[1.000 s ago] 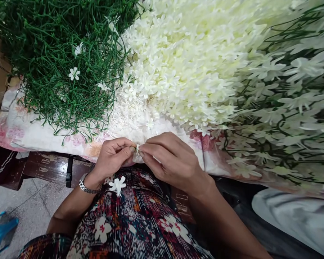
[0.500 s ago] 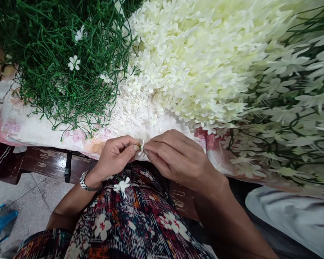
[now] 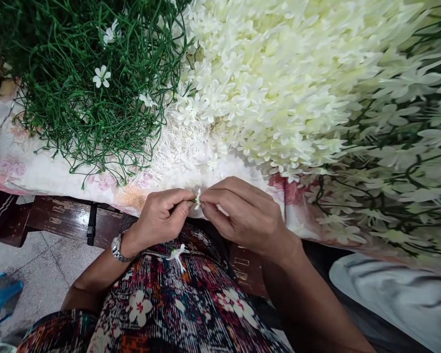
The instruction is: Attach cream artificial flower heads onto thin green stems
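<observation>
Pinching small white flower (image 3: 197, 199) (soft-petalled), both hands.

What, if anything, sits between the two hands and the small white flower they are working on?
Nothing visible does. The left hand and right hand meet fingertip to fingertip, pinching the small white flower directly at the cloth-covered table edge. The loose flower lies apart on the lap.
</observation>
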{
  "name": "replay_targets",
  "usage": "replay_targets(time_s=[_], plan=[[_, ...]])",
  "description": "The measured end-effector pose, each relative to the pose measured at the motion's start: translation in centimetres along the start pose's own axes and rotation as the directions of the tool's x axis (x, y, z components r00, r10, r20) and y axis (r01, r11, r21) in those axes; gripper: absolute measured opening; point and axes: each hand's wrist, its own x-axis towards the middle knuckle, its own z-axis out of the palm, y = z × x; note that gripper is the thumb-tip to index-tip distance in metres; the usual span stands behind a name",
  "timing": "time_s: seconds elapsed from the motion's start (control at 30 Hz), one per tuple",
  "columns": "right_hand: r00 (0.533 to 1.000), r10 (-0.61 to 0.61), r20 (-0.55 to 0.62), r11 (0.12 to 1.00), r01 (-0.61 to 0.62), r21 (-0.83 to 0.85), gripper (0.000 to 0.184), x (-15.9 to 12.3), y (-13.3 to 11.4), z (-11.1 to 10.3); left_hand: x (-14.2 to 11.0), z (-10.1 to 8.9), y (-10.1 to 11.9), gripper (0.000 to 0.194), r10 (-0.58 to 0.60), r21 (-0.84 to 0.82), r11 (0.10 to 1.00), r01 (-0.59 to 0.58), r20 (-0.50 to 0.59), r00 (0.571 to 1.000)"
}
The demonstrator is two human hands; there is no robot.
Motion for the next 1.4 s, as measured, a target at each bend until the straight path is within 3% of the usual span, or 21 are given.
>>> replay_targets(time_s=[0.27,0.77,0.93,1.2,1.4], plan=[[0.998,0.051,-0.02,0.998,-0.05,0.05,0.011,-0.1,-0.1,0.6,-0.3,0.7,-0.6,0.014,0.17,0.157,0.975,-0.158,-0.065,0.983],[0.999,0.039,0.024,0.999,-0.038,-0.031,0.017,0.0,-0.4,1.1,-0.2,0.7,-1.0,0.016,0.143,0.19,0.973,-0.132,-0.044,0.989],[0.999,0.031,0.029,0.999,-0.03,-0.034,0.015,0.2,-0.2,1.1,0.0,0.6,-0.9,0.016,0.105,0.152,0.984,-0.097,-0.041,0.994],[0.988,0.157,-0.017,0.968,-0.15,0.202,0.014,0.2,-0.7,-0.2,-0.2,-0.1,-0.6,0.01,-0.087,-0.137,0.987,0.078,-0.058,0.995],[0.991,0.08,-0.109,0.996,-0.075,0.051,0.011,0.1,-0.8,-0.1,-0.3,0.0,0.0,0.008,-0.182,-0.21,0.963,0.168,-0.045,0.982]])
